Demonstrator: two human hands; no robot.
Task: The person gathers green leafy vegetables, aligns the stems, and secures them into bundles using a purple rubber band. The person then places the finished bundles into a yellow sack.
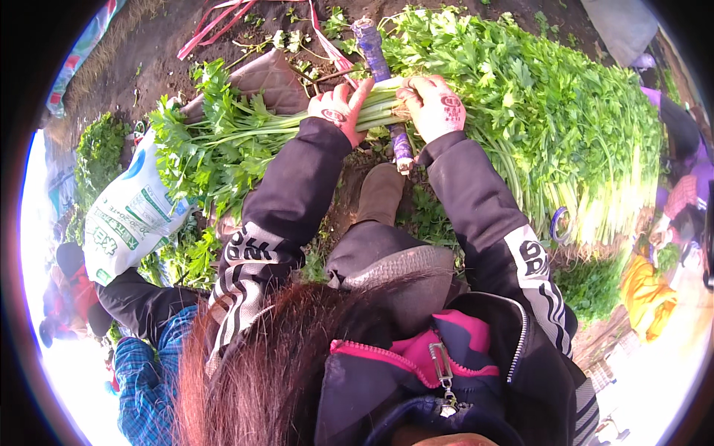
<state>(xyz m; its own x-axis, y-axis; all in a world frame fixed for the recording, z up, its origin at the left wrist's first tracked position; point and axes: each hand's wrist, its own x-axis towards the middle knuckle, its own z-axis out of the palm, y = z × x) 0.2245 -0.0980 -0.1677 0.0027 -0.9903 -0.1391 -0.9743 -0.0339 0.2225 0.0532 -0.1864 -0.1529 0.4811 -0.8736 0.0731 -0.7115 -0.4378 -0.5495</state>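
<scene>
A bunch of celery point(381, 105) lies crosswise before me, its leaves to the left and its pale root end to the right. My left hand point(337, 109), in a pinkish work glove bearing printing, grips the stalks around their middle. At the root end, the gloved fingers of my right hand point(438, 106) close over the stalk bases. Under the bunch runs a rod wrapped in purple tape point(371, 47), with bare ends showing above and below. The undersides of both hands are hidden.
A large heap of celery point(558, 111) lies at the right, roots toward me, with a purple tape roll point(559, 225) against it. Pink ribbons point(329, 42) trail on the soil ahead. A printed white sack point(136, 206) is at the left. Other people are at both sides.
</scene>
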